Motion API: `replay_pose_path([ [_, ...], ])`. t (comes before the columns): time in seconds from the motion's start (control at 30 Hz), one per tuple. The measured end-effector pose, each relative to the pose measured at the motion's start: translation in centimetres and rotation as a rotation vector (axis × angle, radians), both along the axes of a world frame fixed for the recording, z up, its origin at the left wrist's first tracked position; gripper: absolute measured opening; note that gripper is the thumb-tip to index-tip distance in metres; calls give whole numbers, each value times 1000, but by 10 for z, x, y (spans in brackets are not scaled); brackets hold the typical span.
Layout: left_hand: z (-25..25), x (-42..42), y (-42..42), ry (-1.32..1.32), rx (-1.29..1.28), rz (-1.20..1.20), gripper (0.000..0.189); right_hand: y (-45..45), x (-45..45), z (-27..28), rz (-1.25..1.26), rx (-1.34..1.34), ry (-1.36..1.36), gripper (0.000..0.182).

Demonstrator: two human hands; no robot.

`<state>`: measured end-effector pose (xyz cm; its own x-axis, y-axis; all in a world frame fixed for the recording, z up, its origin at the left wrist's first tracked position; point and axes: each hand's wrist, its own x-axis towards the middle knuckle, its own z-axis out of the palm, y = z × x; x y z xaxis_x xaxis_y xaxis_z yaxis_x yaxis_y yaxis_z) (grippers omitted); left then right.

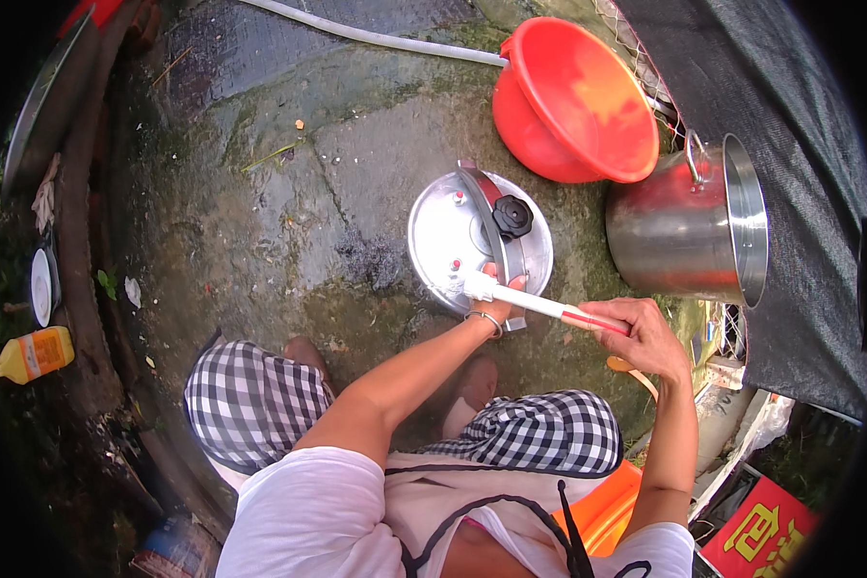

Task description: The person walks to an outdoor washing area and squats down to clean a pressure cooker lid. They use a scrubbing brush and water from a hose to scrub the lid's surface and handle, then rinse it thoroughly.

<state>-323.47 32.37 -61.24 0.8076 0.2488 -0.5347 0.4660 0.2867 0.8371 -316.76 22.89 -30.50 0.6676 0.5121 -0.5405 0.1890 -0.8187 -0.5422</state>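
A round aluminium pressure-cooker lid point(437, 231) is tilted just above or on the wet ground in front of me. Across it runs a metal clamp bar point(485, 209) with a black knob point(513, 216), and two small red-tipped valves point(456, 265) stick up from its face. My left hand point(497, 309), a bangle at its wrist, grips the near end of the bar. Part of that hand is hidden behind a white scrubbing brush point(527, 299). My right hand point(643, 334) holds the brush by its red-striped handle, the head against the lid's near rim.
Beyond the lid a red plastic basin point(574, 101) leans over, with a grey hose point(376, 40) running to it. A steel stockpot point(672, 224) lies on its side by a black mesh sheet point(787, 180). Orange plastic point(607, 506) shows beside me; a yellow bottle point(36, 354) is far left.
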Motion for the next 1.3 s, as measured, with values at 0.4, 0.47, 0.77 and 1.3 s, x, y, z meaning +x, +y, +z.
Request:
replay_pose_path([
  [0.4, 17, 10, 13, 38, -173, 118, 33, -54, -23, -1, -462, 99, -34, 37],
  [0.47, 36, 18, 19, 98, -223, 111, 30, -67, -32, 3, -504, 136, -49, 36],
  [0.77, 118, 73, 75, 133, -524, 262, 13, -112, -54, -4, -565, 283, -154, 38],
  [1.3, 121, 132, 133, 232, -338, -59, 33, -132, -50, -6, -581, 533, -34, 39],
])
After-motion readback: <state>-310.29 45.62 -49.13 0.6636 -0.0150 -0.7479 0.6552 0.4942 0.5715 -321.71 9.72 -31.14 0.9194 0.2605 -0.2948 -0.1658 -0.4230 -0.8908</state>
